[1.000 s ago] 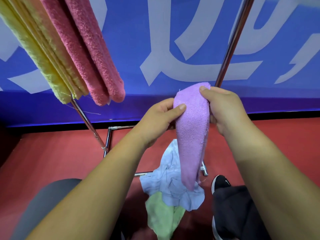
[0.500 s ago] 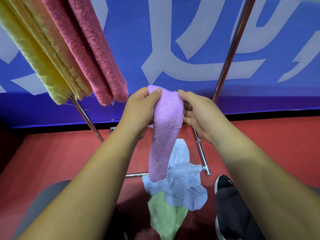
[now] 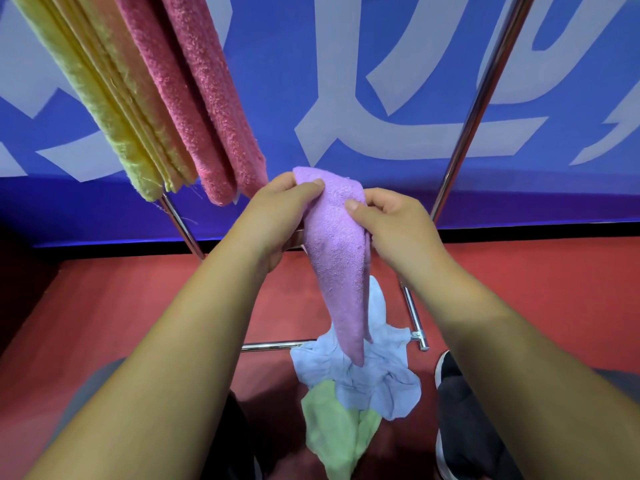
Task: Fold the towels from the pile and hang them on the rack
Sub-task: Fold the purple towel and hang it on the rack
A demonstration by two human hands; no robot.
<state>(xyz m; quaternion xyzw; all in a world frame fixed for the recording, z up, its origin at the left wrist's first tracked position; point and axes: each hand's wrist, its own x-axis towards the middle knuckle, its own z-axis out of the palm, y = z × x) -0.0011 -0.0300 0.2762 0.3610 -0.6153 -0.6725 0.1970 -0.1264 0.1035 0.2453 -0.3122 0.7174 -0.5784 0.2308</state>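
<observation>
A lilac towel (image 3: 337, 268) hangs folded into a long narrow strip in front of me. My left hand (image 3: 277, 213) pinches its top left corner between thumb and fingers. My right hand (image 3: 391, 220) grips its right edge just below the top. Under it on the red floor lies the pile: a crumpled pale blue towel (image 3: 377, 379) and a light green towel (image 3: 336, 431). The chrome rack (image 3: 481, 98) stands behind, with a yellow towel (image 3: 104, 95) and a pink towel (image 3: 197, 95) hanging at the upper left.
A blue wall banner (image 3: 346, 64) with large white characters runs behind the rack. The rack's base bar (image 3: 273, 346) lies across the red floor (image 3: 104, 306). My black shoe (image 3: 460, 427) stands right of the pile.
Both hands carried the lilac towel left, toward the hanging pink towel. My left hand shifted from its side up to the top corner; my right hand dropped from the top to the right edge.
</observation>
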